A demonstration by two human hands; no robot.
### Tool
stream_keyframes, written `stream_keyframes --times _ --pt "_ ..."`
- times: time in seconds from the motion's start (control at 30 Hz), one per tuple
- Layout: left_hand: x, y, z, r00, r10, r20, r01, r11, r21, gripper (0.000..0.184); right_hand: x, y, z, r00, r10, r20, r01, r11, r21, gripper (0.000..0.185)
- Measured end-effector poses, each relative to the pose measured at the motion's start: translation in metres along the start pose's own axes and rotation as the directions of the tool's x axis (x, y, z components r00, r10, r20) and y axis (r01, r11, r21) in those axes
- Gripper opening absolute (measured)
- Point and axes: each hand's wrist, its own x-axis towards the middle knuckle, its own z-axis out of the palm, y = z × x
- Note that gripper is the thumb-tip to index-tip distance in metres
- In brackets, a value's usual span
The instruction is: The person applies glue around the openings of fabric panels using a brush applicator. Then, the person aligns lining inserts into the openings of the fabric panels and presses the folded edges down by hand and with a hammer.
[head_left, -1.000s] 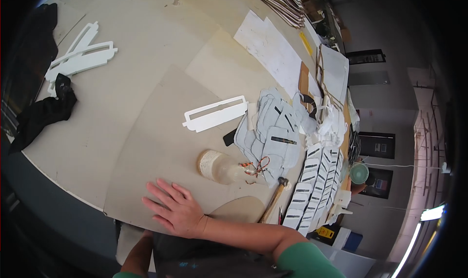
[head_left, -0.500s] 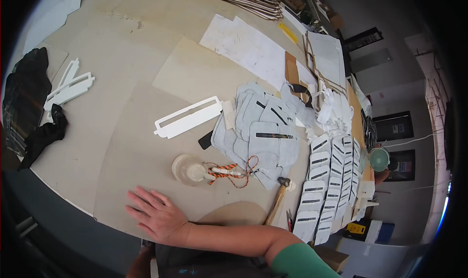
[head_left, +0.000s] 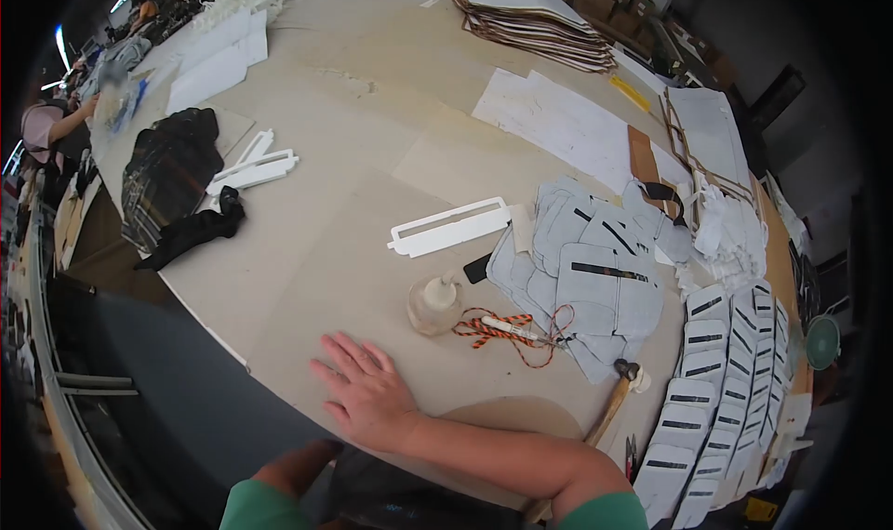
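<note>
My right hand [head_left: 370, 402] lies palm down on the table near its front edge, fingers spread and nothing in them. Beyond it stands a clear bottle [head_left: 435, 305] with a pale spout. Orange and black cord [head_left: 479, 325] lies beside the bottle, around a white-handled tool [head_left: 510, 327]. My left forearm [head_left: 296, 467] reaches to the table's edge; the fingers of my left hand are hidden. A white slotted frame [head_left: 451, 230] lies beside a pile of light grey pieces [head_left: 609, 288] with dark slots.
A hammer [head_left: 610, 404] lies right of my right hand, near rows of grey pieces [head_left: 684, 418]. Black material [head_left: 172, 177] and white frames [head_left: 256, 167] are at the left. White sheets [head_left: 558, 125] and stacked brown-edged sheets [head_left: 530, 33] lie farther back. Another person [head_left: 46, 130] is at far left.
The view has swung, first one way and then back, showing more of the room at left. My right hand stays flat on the table; the bottle now looks more upright.
</note>
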Motion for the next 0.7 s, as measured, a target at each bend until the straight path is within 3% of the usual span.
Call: stream_keyframes --times 0.23,0.27,0.3,0.33,0.4,0.43,0.5,0.53,0.6,0.63,0.7 --pt "0.010 0.022 -0.115 0.988 -0.099 -0.115 0.119 0.977 0.177 0.031 -0.001 0.008 -0.002 0.998 -0.042 0.049 0.047 0.993 -0.112 0.063" --pt "-0.002 0.040 -0.147 0.985 -0.111 -0.135 0.137 0.971 0.195 0.030 -0.004 0.010 -0.006 0.999 -0.006 0.044 0.005 0.999 0.041 0.064" --pt "-0.054 0.076 -0.194 0.993 -0.117 0.007 0.113 0.972 0.208 0.023 -0.009 0.004 -0.016 0.998 0.025 0.053 -0.035 0.981 0.193 0.064" --pt "-0.072 0.084 -0.186 0.991 -0.132 -0.025 0.134 0.970 0.201 0.023 -0.020 -0.004 -0.024 0.999 -0.006 0.052 -0.003 0.985 0.174 0.064" --pt "-0.099 0.096 -0.154 0.908 0.006 -0.418 0.091 0.973 0.213 0.018 -0.053 -0.031 -0.042 0.985 -0.157 -0.069 0.151 0.984 -0.095 0.056" --pt "-0.119 0.100 -0.142 0.897 -0.007 -0.442 0.110 0.972 0.207 0.018 -0.072 -0.035 -0.043 0.987 -0.151 -0.062 0.152 0.988 0.002 0.049" --pt "-0.154 0.106 -0.122 0.657 0.188 -0.730 -0.319 0.947 -0.044 0.013 -0.115 -0.049 -0.044 0.998 -0.054 0.007 0.052 0.974 0.219 0.037" --pt "-0.165 0.110 -0.116 0.646 0.189 -0.740 -0.317 0.948 -0.034 0.013 -0.138 -0.058 -0.044 0.996 0.034 0.077 -0.058 0.940 0.336 0.031" --pt "-0.182 0.121 -0.099 0.360 0.120 -0.925 -0.645 0.748 -0.154 0.014 -0.175 -0.049 -0.027 0.973 0.145 0.181 -0.204 0.906 0.370 0.027" --pt "-0.188 0.129 -0.104 0.328 0.062 -0.943 -0.693 0.694 -0.195 0.014 -0.189 -0.046 -0.016 0.973 0.138 0.184 -0.198 0.910 0.364 0.027" --pt "-0.211 0.155 -0.141 0.241 0.057 -0.969 -0.760 0.632 -0.152 0.017 -0.204 -0.044 -0.001 0.914 0.337 0.227 -0.403 0.822 0.402 0.027"
